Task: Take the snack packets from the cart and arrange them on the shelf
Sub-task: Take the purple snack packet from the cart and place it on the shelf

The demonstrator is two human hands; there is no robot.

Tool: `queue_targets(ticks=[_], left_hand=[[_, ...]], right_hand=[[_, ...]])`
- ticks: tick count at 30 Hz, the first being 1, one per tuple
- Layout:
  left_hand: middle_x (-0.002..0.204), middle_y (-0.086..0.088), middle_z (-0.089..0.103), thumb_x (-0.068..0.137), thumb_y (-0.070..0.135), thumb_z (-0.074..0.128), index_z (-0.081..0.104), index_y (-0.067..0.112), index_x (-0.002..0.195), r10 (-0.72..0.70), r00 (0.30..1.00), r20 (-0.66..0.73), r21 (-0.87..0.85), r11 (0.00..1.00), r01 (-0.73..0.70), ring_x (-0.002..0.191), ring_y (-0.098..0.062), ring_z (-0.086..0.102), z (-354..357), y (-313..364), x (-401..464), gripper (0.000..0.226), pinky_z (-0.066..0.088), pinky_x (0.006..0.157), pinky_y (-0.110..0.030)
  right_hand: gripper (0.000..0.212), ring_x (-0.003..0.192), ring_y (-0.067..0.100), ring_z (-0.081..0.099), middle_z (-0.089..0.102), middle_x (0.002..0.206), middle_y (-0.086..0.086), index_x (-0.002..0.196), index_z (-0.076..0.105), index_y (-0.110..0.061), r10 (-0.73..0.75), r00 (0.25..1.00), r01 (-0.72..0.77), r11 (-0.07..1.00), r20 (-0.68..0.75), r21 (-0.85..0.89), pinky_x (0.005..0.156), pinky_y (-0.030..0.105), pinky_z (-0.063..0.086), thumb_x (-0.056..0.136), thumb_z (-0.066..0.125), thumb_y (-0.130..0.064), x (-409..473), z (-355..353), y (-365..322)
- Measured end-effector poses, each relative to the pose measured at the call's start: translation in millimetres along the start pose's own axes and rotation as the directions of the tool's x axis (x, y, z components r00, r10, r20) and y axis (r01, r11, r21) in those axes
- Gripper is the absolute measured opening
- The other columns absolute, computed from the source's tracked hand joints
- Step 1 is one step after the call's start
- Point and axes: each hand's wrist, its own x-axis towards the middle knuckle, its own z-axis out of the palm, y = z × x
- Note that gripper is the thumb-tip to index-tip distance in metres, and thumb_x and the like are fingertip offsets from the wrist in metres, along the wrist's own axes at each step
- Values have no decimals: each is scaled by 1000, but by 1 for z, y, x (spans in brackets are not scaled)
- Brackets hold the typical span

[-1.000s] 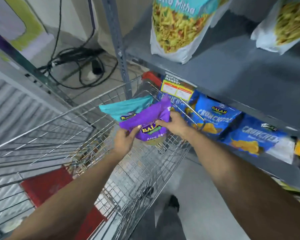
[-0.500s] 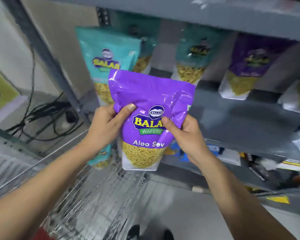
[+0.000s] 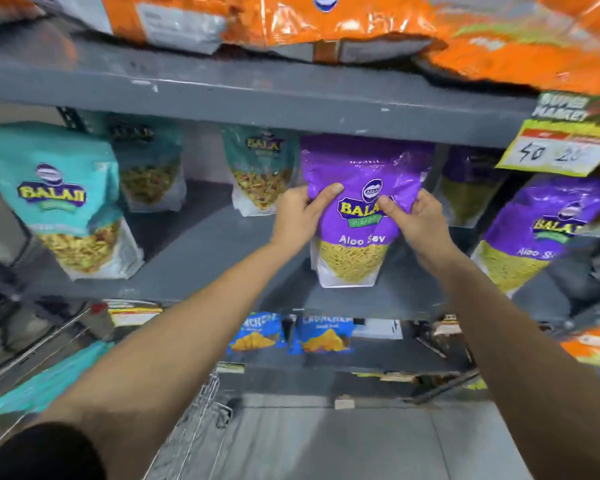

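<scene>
Grey metal shelf in shop aisle, orange packets on tier above, yellow price tag at right. Purple Aloo Sev packet upright over middle shelf, base at or just above shelf surface, cannot tell which. Left hand and right hand clamped on its two sides, thumbs on front. Teal packets to left, another purple packet to right. Cart wire at lower left, teal packet in it.

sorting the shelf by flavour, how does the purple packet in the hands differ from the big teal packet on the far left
The purple packet is violet and reads Aloo Sev; the teal packet is turquoise. The purple packet is held by the left hand and right hand; the teal packet stands free on the shelf. Both carry the Balaji logo and a clear lower window.
</scene>
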Motion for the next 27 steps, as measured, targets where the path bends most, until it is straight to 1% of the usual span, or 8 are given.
queue_targets(ticks=[4,8,12,17,20,23,25,27], left_hand=[[65,-1,68,89,27,69,65,11,67,-150,979,136,-26,988,155,61,-7,52,29,-15,15,27,51,61,-34],[87,-3,74,88,15,70,66,19,90,-126,990,59,-303,943,138,76,-11,68,34,-1,31,6,58,78,-32],[83,-3,73,89,15,68,68,16,88,-66,998,23,-308,949,70,73,-13,67,33,12,43,2,56,73,-30],[109,-2,72,84,18,74,58,11,118,-169,971,168,-348,912,219,98,-12,70,35,-20,25,38,56,84,-23],[124,-5,69,83,22,75,52,13,130,-292,889,352,-149,920,361,109,-16,67,39,-57,0,53,54,96,-34],[144,-3,53,82,33,76,37,20,145,-363,849,384,-74,904,420,128,-16,54,36,-79,-21,76,43,109,-36],[153,0,40,80,42,75,26,23,150,-410,879,245,-58,898,435,138,-14,40,21,-87,-34,88,36,110,-28],[142,1,51,83,35,74,40,21,142,-385,918,93,-60,919,391,131,-10,48,-9,-98,-57,70,39,105,-16]], right_hand=[[23,98,24,68,73,110,11,107,67,-17,122,992,-121,992,19,-24,90,40,52,85,73,-18,17,-28,27],[7,91,9,65,69,96,-6,99,59,-25,246,969,-235,942,-16,239,100,42,45,93,61,-22,36,-59,18],[20,67,2,66,70,71,-12,81,58,-23,220,973,-199,952,-70,233,78,26,56,93,58,-7,51,-72,3],[7,91,2,64,72,91,-19,98,60,-30,208,978,-203,967,-16,153,95,33,46,92,63,-27,39,-77,33],[34,99,8,64,71,105,-4,117,58,-24,260,962,-263,964,77,33,92,35,44,86,70,-27,22,-66,60],[57,110,24,64,66,121,15,131,50,-5,157,984,-154,987,-82,38,99,44,48,81,76,-10,2,-38,82],[69,122,27,57,58,133,15,136,45,-7,-25,947,6,998,-321,-61,107,47,44,77,81,-17,-23,-13,90],[78,126,24,50,51,136,7,138,42,-10,-247,857,167,963,-452,-209,110,44,39,75,83,-28,-55,15,99]])
